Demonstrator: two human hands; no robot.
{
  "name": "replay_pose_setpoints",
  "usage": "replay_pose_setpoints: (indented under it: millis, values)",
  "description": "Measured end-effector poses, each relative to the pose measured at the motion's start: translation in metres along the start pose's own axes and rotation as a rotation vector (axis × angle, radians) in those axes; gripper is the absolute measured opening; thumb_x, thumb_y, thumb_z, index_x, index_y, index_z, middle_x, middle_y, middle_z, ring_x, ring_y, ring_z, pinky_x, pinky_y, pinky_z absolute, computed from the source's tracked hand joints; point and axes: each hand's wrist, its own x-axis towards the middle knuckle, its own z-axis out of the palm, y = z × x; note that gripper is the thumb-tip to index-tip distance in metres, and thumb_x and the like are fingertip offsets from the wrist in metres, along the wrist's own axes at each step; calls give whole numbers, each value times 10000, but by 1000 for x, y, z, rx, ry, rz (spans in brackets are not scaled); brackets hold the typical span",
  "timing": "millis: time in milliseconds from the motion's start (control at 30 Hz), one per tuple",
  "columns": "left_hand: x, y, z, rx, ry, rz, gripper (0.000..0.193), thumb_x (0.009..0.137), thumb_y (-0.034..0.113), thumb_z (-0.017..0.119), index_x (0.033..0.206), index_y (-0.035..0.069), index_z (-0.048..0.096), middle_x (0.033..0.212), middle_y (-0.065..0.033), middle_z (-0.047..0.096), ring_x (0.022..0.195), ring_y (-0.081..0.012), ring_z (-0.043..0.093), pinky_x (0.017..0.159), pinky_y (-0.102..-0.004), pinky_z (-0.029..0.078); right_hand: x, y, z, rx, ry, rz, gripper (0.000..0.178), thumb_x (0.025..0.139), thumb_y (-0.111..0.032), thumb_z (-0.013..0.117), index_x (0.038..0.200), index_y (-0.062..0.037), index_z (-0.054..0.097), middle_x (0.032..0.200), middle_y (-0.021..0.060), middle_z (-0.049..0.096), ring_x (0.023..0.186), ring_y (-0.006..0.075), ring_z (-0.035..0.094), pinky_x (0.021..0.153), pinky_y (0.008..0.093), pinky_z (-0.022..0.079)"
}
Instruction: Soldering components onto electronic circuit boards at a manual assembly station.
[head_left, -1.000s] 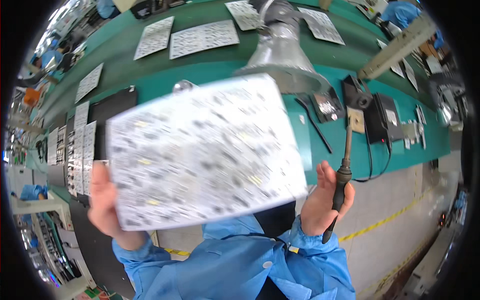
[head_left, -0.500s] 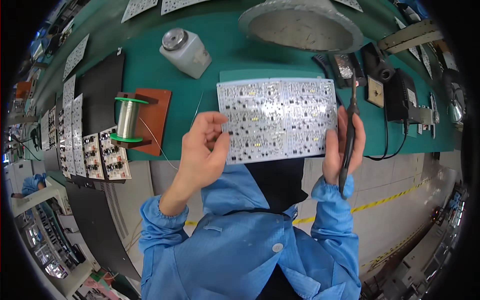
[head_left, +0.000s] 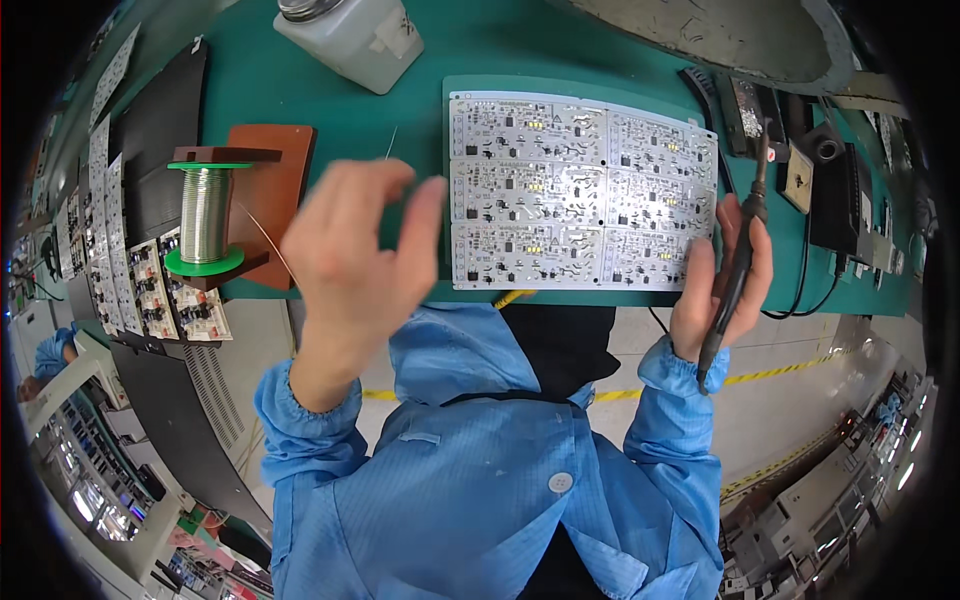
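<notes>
As the board (head_left: pixel 583 194) lies crosswise, the iron (head_left: pixel 737 283) seemingly points forward.

A white bottle (head_left: pixel 352 46) stands back from the near edge of the tabletop (head_left: pixel 262 88). Toward the left end lies a black sheet (head_left: pixel 160 128).

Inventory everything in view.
Circuit board panel: one, white, centre
Soldering iron: one, black, right
Solder spool: one, silver and green, left
Spool stand: one, brown, left
Bottle: one, white, upper left
Metal hood: one, grey, upper right
Box: one, black, right
Square pad: one, tan, right
Other boards: several, pale, left
Bench: one, green, centre
Background equipment: many, mixed, edges
Jacket: one, blue, lower centre
Left hand: one, bare, left of panel
Right hand: one, bare, on soldering iron
</notes>
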Motion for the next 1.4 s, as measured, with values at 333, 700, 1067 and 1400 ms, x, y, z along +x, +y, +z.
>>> replay_pose_setpoints:
  millis: [333, 700, 1067, 1400]
  values:
    - [-11, -19, -1, -294, -11, -389, 33, 853, -1, 685, 884, -8, 678, 788, -82, 656, 611, -136, 618, 553, -255, 475, -7, -18, -15, -55, -15, -136, 559, 1031, -390, 459, 1368, 56, 440, 1203, 325, 577, 1083, 410, 606, 1016, 552, 428]
    - [-29, -5, -16, -506, -155, -228, 53, 804, -43, 681, 836, -15, 650, 790, -99, 652, 642, -161, 627, 565, -257, 474, 14, -71, 3, 155, -377, -222, 200, 759, -248, 694, 803, -54, 680, 644, 69, 539, 625, 243, 509, 847, 539, 448]
    - [-38, 2, -4, -600, -196, -232, 115, 738, -62, 685, 771, 1, 595, 893, -151, 676, 644, -195, 649, 548, -274, 495, 14, -92, 27, 31, -536, -374, 194, 732, -326, 666, 737, -151, 750, 586, -25, 429, 590, 162, 445, 854, 470, 454]
    - [-37, 1, 1, -590, -176, -202, 116, 737, -71, 687, 771, -1, 601, 859, -139, 673, 646, -199, 648, 540, -281, 489, 12, -94, 31, 32, -534, -382, 186, 749, -320, 663, 742, -158, 753, 581, -33, 420, 587, 153, 442, 848, 458, 458]
